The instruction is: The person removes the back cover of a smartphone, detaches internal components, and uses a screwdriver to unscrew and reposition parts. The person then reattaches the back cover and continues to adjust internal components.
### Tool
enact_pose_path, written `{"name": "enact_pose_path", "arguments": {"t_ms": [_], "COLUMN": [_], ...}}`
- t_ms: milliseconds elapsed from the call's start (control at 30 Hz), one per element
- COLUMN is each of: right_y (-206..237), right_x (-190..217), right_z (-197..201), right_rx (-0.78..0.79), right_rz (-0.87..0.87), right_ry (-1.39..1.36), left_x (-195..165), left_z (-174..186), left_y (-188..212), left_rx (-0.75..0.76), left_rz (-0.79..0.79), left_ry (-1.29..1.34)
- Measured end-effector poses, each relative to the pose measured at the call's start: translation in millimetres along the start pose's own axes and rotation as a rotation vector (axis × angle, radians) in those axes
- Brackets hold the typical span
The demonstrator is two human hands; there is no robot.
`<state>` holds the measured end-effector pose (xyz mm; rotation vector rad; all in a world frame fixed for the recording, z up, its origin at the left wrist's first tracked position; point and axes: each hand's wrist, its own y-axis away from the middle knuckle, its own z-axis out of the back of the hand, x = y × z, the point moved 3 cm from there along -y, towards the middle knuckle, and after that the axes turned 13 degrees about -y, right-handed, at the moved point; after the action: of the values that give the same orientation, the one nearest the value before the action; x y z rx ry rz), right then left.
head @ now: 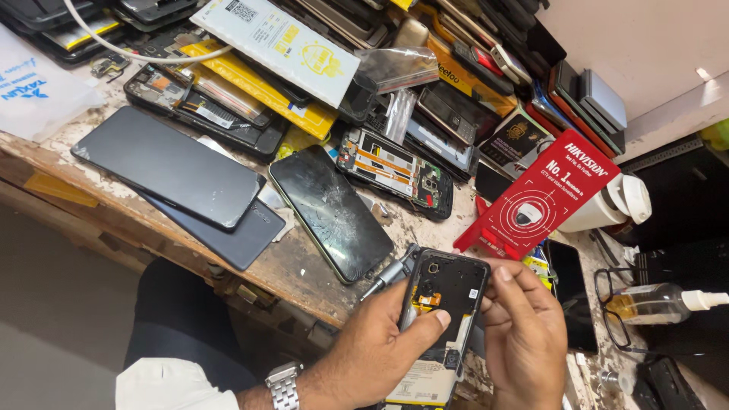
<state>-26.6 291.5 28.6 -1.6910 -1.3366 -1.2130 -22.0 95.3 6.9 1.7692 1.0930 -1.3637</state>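
Over the cluttered bench point(304, 273), left hand point(380, 345) gripped an opened phone point(444, 319) and screwdriver point(391, 273); right hand's point(524, 334) fingers pinched its edge, mid-disassembly; prying inner parts seemingly needs care.

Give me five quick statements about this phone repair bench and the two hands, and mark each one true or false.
1. The left hand grips an opened phone with its back cover off. True.
2. The right hand lies flat on the bench, away from the phone. False: its fingers touch the phone's right edge.
3. A phone with a cracked screen lies face up on the wooden bench. True.
4. A red box stands just beyond the held phone. True.
5. The spray bottle stands upright at the left. False: it lies on its side at the right, by the black glasses.
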Motion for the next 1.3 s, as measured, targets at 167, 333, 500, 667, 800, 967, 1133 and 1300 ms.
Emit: {"name": "enact_pose_path", "arguments": {"t_ms": [167, 333, 500, 667, 800, 967, 1133, 1300], "right_y": [-1.5, -1.8, 0.4, -1.5, -4.6, -6.7, -1.1, 0.4], "right_x": [-2.1, -2.4, -7.9, -13.2, -2.2, 10.2, 15.6, 22.4], "right_z": [-1.1, 0.5, 2.2, 0.4, -1.4, -11.6, -29.0, -42.8], "right_rx": [0.043, 0.039, 0.051, 0.016, 0.005, 0.062, 0.130, 0.289], "right_rz": [-0.001, 0.010, 0.023, 0.021, 0.076, 0.091, 0.068, 0.054], "right_ry": [-0.098, -0.150, -0.145, -0.114, 0.128, 0.311, 0.429, 0.556], "left_x": [-5.1, -4.2, -1.9, 0.8, 0.3, -2.0, -4.5, -8.6], "left_z": [1.4, 2.2, 4.1, 5.7, 7.3, 6.0, 6.9, 6.1], "left_y": [1.2, 1.1, 4.0, 2.1, 2.4, 4.6, 4.0, 4.0], "left_rx": [0.008, 0.014, 0.013, 0.005, 0.017, 0.021, 0.045, 0.075], "left_rz": [-0.045, -0.037, -0.056, 0.013, 0.022, 0.015, 0.022, 0.057], "left_ry": [0.000, -0.028, -0.033, -0.011, -0.034, -0.102, -0.222, -0.356]}}
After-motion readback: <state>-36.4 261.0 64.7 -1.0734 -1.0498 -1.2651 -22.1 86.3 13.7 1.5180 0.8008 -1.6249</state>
